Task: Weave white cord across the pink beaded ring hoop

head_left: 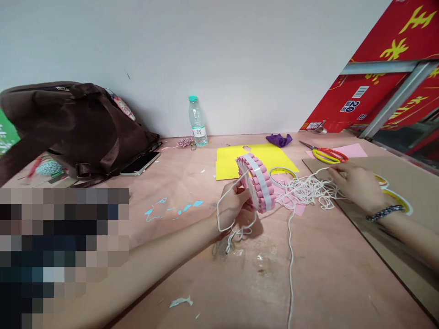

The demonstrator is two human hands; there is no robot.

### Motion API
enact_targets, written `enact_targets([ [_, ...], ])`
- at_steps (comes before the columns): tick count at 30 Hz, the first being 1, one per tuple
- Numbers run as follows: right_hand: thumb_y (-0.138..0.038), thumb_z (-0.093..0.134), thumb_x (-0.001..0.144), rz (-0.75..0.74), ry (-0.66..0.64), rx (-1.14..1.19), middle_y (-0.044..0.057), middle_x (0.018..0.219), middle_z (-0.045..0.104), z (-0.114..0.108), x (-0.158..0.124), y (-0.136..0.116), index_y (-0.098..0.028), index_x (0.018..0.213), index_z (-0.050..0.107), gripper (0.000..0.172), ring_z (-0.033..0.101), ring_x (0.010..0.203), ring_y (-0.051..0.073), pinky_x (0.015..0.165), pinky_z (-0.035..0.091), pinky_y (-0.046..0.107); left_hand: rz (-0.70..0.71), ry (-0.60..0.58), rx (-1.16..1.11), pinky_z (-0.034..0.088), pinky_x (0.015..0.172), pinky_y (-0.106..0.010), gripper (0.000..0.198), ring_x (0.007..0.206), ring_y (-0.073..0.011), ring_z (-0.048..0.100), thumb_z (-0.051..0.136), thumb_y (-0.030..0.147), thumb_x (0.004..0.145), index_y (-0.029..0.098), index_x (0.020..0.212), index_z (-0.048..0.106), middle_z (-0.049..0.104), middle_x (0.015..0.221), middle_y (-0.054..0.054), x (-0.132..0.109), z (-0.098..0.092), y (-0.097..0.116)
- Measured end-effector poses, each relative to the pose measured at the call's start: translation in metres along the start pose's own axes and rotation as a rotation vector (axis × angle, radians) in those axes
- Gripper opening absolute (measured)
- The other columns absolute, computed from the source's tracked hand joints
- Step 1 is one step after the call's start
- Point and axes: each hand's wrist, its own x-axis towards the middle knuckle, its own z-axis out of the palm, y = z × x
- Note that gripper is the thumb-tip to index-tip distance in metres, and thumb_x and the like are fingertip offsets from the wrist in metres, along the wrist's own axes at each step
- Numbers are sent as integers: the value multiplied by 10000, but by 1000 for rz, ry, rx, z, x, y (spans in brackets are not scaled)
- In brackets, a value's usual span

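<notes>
My left hand is closed around a pink ring made of rolled paper tubes with a white band round its rim, held upright just above the table. White string loops over that hand and hangs below it. My right hand, with a beaded bracelet at the wrist, rests to the right on a tangled heap of the same white string, its fingers pinching a strand. A long strand trails toward the near edge.
A yellow paper sheet, a tape roll, yellow-red scissors, pink paper and a purple cloth lie behind. A water bottle stands by the wall. A brown bag and a phone sit left. Brown cardboard lies right.
</notes>
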Motion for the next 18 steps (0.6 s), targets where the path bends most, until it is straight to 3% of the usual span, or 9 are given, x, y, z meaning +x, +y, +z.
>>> enact_targets([
  [3,-267,397,884,-51,31,-15,255,1134,618,1,-6,-8,-61,1220,552,423,601,1006,389,763,452,484,22,-19,38,411,435,-211,279,442,-87,499,688,387,669,140,663,558,554,547,17,0,-2,-2],
  [6,-310,401,914,-304,-106,309,131,1318,536,-1,-35,-59,-185,1354,411,458,530,1164,277,889,450,409,-5,-11,62,418,445,-214,280,461,-95,515,693,390,679,140,730,579,574,583,8,1,-4,-4],
  [8,-362,436,913,-415,-360,523,90,1187,632,-4,-52,-95,-226,1331,436,440,616,1014,219,805,494,341,7,-15,38,425,463,-213,275,485,-94,525,705,375,679,145,766,581,590,623,6,0,-4,-5],
  [10,-390,438,915,-494,-514,532,53,950,702,-7,-59,-113,-239,1091,624,297,645,821,195,709,498,315,25,-20,8,424,462,-208,276,477,-85,510,719,365,669,145,763,582,581,611,16,0,-2,-4],
  [13,-440,418,914,-372,-409,474,30,823,703,-7,-46,-92,-224,879,675,338,633,703,180,629,481,294,16,-11,-55,428,460,-207,268,452,-73,485,735,339,639,141,747,590,561,577,31,-1,2,0],
  [16,-445,412,896,-110,-156,242,44,802,712,-1,-17,-34,-208,904,670,350,650,665,206,563,474,300,-1,-17,-72,421,461,-210,254,441,-72,481,726,336,642,140,728,589,552,564,30,-2,4,4],
  [18,-386,430,871,-51,-86,136,134,807,711,3,-2,-2,-149,865,675,342,655,705,290,610,481,391,-10,-29,-46,421,469,-213,261,459,-80,500,732,341,638,143,724,585,561,580,23,-3,4,4],
])
